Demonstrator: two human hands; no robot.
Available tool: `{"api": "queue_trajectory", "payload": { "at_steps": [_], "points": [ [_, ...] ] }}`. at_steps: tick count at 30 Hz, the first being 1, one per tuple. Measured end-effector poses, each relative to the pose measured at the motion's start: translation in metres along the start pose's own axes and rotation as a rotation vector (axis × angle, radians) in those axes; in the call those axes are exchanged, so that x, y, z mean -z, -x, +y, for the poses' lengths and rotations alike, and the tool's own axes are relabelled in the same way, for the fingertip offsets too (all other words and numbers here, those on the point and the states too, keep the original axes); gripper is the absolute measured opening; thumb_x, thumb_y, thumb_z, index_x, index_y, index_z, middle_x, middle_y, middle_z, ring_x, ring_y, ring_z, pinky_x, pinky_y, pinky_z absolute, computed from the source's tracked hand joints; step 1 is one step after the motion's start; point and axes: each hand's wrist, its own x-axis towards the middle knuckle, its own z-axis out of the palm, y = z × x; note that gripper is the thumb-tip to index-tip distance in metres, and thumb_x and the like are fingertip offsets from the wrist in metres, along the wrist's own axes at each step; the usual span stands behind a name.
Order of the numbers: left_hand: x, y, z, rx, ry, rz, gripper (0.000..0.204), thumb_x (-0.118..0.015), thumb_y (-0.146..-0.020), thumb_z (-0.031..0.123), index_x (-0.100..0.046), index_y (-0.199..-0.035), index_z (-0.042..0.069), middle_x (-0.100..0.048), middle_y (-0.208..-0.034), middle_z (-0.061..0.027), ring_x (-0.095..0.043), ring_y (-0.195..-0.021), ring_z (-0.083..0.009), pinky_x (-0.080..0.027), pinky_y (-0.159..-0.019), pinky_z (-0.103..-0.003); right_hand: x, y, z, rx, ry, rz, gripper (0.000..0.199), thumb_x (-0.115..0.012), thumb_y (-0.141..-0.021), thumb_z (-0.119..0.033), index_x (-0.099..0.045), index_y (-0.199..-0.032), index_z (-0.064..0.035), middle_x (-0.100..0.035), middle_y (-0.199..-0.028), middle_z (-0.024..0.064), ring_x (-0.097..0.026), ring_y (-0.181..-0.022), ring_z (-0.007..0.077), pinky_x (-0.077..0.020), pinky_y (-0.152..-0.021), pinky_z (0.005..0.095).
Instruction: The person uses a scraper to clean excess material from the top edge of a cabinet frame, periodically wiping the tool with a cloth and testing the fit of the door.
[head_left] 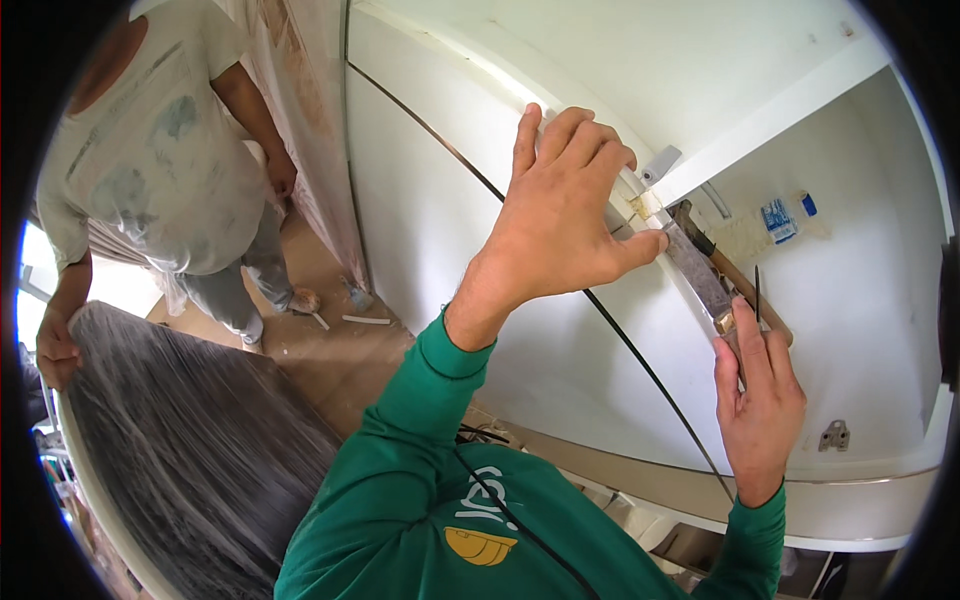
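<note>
Apparently, a flat grey bar [698, 270] is being aligned along the white panel edge [500, 82], its lower end pinched in the right hand [760, 388] and its upper end touched by the widely spread left hand's [562, 222] thumb, with steady, even pressure seemingly called for next.

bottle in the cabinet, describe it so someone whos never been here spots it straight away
Find the white cabinet, then its open compartment beside the right hand. Inside, past the wooden-handled tool, lies a clear bottle. Its blue label and blue cap set it apart from the tool and the metal hinge.
</note>
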Motion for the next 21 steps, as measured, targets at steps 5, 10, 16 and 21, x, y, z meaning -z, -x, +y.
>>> {"api": "queue_trajectory", "payload": {
  "at_steps": [5, 10, 16, 21],
  "points": [
    [-0.001, 0.0, -0.002, -0.006, -0.022, 0.012, 0.067, -0.082, -0.084, 0.054, -0.07, -0.127, 0.004, -0.064, -0.136, -0.0141, -0.044, -0.15, -0.045, -0.015, -0.132, -0.068, -0.008, -0.005, 0.002, 0.041, 0.004, 0.039, 0.051, -0.082, -0.099, -0.018, -0.069, -0.148, -0.016, -0.067, -0.103, 0.0074, -0.069, -0.08, 0.0291, -0.0582, -0.068, 0.0416],
    [0.0, 0.0, -0.002, 0.002, -0.012, -0.021, 0.065, -0.08, -0.086, 0.052, -0.07, -0.127, 0.003, -0.064, -0.137, -0.0142, -0.044, -0.15, -0.0449, -0.015, -0.132, -0.068, -0.01, -0.004, 0.001, -0.002, -0.025, -0.005, 0.051, -0.082, -0.098, -0.017, -0.07, -0.148, -0.0161, -0.066, -0.101, 0.0084, -0.069, -0.08, 0.0296, -0.0581, -0.069, 0.0415],
    [0.017, 0.007, 0.007, -0.052, -0.006, 0.124, 0.056, -0.081, -0.092, 0.048, -0.071, -0.129, 0.007, -0.063, -0.127, -0.0117, -0.053, -0.133, -0.0399, -0.033, -0.12, -0.059, -0.002, 0.012, 0.029, -0.079, -0.163, 0.143, 0.045, -0.074, -0.104, -0.015, -0.068, -0.149, -0.0096, -0.071, -0.108, 0.01, -0.069, -0.081, 0.0245, -0.0574, -0.071, 0.0378],
    [0.013, 0.028, 0.084, -0.162, -0.283, -0.068, 0.048, -0.077, -0.1, 0.043, -0.073, -0.137, 0.012, -0.058, -0.068, 0.0032, -0.061, -0.066, -0.0189, -0.047, -0.063, -0.034, -0.025, 0.052, 0.089, -0.456, -0.341, 0.453, 0.039, -0.063, -0.113, -0.018, -0.066, -0.149, -0.0021, -0.074, -0.114, 0.0054, -0.061, -0.079, 0.0093, -0.049, -0.064, 0.0303]
  ]
}}
